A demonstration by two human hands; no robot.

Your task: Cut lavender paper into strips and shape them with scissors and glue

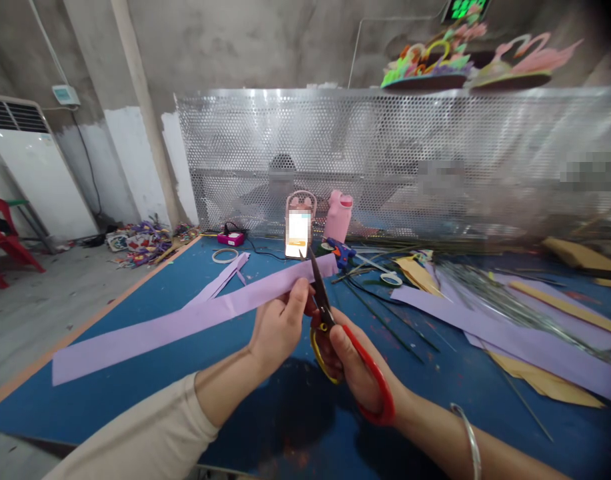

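Observation:
My left hand (pixel 282 327) pinches a long purple paper strip (pixel 185 323) near its right end, thumb on top. The strip stretches away to the left above the blue table. In my right hand (pixel 358 373) is a pair of scissors (pixel 378 387) with red and yellow handles. Their dark blades are parted and point up and away, crossing the strip close to its right end. Part of the left fingers is hidden behind the strip and the scissors.
On the blue table (pixel 210 413) stand a lit phone (pixel 298 233) and a pink bottle (pixel 339 217). Behind the strip lie folded purple strips (pixel 220 280), a tape roll (pixel 225 255) and a blue glue gun (pixel 341 253). More purple paper (pixel 515 333) and green stems lie right. A perforated metal panel (pixel 385 160) closes the back.

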